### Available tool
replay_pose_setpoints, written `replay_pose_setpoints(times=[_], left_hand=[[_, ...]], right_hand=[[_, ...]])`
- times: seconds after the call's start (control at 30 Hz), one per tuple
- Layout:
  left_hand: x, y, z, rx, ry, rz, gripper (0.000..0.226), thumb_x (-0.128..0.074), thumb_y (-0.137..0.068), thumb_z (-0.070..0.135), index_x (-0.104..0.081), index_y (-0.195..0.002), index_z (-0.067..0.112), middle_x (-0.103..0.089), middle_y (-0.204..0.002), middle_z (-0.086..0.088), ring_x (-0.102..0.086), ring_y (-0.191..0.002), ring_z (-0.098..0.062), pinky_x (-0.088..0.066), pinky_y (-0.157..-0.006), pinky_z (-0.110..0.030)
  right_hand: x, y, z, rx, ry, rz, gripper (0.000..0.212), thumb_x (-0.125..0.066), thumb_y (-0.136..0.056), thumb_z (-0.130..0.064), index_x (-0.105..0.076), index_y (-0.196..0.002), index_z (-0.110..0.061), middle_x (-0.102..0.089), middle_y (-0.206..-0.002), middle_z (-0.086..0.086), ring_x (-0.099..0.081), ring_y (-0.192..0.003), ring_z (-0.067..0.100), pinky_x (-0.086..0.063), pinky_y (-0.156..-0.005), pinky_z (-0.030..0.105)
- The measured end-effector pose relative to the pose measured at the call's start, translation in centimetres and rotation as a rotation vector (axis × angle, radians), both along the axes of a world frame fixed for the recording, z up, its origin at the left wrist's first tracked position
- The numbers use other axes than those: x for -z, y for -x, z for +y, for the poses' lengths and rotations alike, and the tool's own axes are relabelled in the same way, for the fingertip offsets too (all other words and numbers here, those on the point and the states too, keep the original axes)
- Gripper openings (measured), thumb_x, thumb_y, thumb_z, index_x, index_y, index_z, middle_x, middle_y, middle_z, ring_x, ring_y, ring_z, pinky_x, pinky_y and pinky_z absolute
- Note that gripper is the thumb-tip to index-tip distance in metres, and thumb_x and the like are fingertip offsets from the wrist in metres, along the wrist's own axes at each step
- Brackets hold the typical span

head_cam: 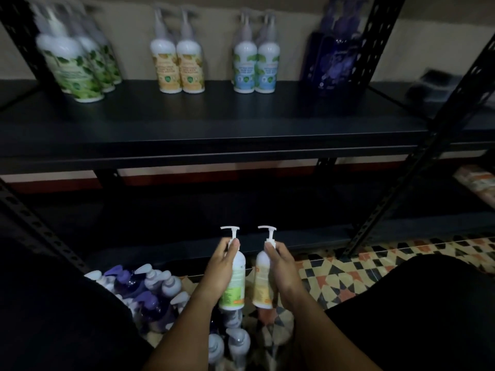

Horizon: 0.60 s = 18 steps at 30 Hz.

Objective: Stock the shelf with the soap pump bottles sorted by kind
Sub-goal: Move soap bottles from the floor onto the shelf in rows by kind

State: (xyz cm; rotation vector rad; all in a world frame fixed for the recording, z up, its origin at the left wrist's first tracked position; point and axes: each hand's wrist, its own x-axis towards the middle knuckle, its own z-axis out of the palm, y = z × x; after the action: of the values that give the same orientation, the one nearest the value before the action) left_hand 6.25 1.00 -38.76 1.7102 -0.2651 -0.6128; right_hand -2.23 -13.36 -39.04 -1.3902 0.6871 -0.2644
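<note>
My left hand [220, 266] grips a white pump bottle with a green label [235, 287], held upright below the shelf. My right hand [281, 266] grips a white pump bottle with a yellow-orange label [261, 285] right beside it. On the black shelf [214, 124] stand groups sorted by kind: green-label bottles [77, 68] at the left, yellow-label bottles [178, 62], blue-label bottles [254, 62], and dark purple bottles [332, 57] at the right.
Several purple and white pump bottles [150, 293] lie heaped on the patterned tile floor [348, 274] by my left arm, more [230, 344] between my forearms. Black perforated shelf posts [417, 145] rise on both sides. A lower shelf [187, 210] sits in shadow.
</note>
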Motion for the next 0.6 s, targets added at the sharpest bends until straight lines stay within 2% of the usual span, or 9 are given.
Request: replay_pose_setpoints(times=[0.07,0.13,0.17,0.23,0.33,0.5,0.6], left_hand=[[-0.3,0.9,0.1,-0.005,-0.034,-0.028,0.036,-0.052,-0.099,0.061,-0.056,-0.096,0.025,-0.058,-0.078,0.001,-0.057,-0.075,-0.016,-0.045,-0.074,-0.036],[-0.8,1.5,0.3,0.006,-0.073,-0.04,0.035,-0.067,-0.092,0.059,-0.057,-0.099,0.026,-0.069,-0.083,0.003,-0.068,-0.076,-0.015,-0.051,-0.074,-0.034],[-1.0,1.7,0.3,0.007,-0.084,-0.032,0.036,-0.076,-0.088,0.053,-0.058,-0.102,0.026,-0.073,-0.088,0.002,-0.071,-0.081,-0.016,-0.054,-0.074,-0.034],[-1.1,1.8,0.5,0.001,-0.11,-0.027,0.049,-0.092,-0.075,0.037,-0.056,-0.107,0.025,-0.075,-0.095,-0.001,-0.074,-0.087,-0.019,-0.059,-0.074,-0.035],[-0.9,1.7,0.6,-0.018,-0.211,-0.07,0.056,-0.093,-0.062,0.022,-0.054,-0.102,0.026,-0.073,-0.092,-0.005,-0.073,-0.081,-0.021,-0.063,-0.07,-0.039],[-0.5,1.2,0.5,-0.054,-0.264,-0.139,0.06,-0.085,-0.047,0.041,-0.051,-0.096,0.037,-0.065,-0.1,-0.011,-0.07,-0.084,-0.026,-0.063,-0.069,-0.046],[-1.1,1.6,0.6,-0.115,-0.239,-0.149,0.061,-0.088,-0.051,0.038,-0.048,-0.096,0.034,-0.066,-0.099,-0.006,-0.069,-0.083,-0.022,-0.062,-0.071,-0.045]], right_hand=[[-0.1,0.3,0.5,0.003,0.025,0.054,0.029,-0.05,-0.105,-0.048,-0.064,-0.11,-0.023,-0.066,-0.102,0.004,-0.062,-0.094,0.022,-0.049,-0.079,0.036],[-0.2,0.8,0.9,0.001,0.008,0.085,0.045,-0.053,-0.099,-0.06,-0.062,-0.125,-0.025,-0.067,-0.121,0.003,-0.065,-0.111,0.025,-0.054,-0.092,0.042],[-0.2,0.9,1.0,0.001,-0.002,0.081,0.053,-0.059,-0.093,-0.066,-0.061,-0.126,-0.026,-0.068,-0.123,0.002,-0.066,-0.114,0.025,-0.055,-0.096,0.047],[-0.1,1.3,1.0,-0.015,0.011,0.056,0.053,-0.076,-0.078,-0.063,-0.064,-0.113,-0.024,-0.073,-0.11,0.004,-0.071,-0.103,0.025,-0.058,-0.09,0.048],[0.1,1.7,0.7,-0.023,0.101,0.052,0.05,-0.091,-0.068,-0.039,-0.06,-0.102,-0.021,-0.072,-0.095,0.007,-0.071,-0.088,0.027,-0.059,-0.079,0.046],[-0.1,1.9,0.8,0.034,0.201,0.071,0.049,-0.094,-0.058,-0.032,-0.062,-0.095,-0.026,-0.072,-0.088,0.007,-0.07,-0.084,0.033,-0.06,-0.073,0.052],[-0.6,2.2,0.9,0.117,0.192,0.044,0.05,-0.094,-0.065,-0.023,-0.06,-0.101,-0.025,-0.069,-0.094,0.005,-0.068,-0.084,0.026,-0.059,-0.068,0.041]])
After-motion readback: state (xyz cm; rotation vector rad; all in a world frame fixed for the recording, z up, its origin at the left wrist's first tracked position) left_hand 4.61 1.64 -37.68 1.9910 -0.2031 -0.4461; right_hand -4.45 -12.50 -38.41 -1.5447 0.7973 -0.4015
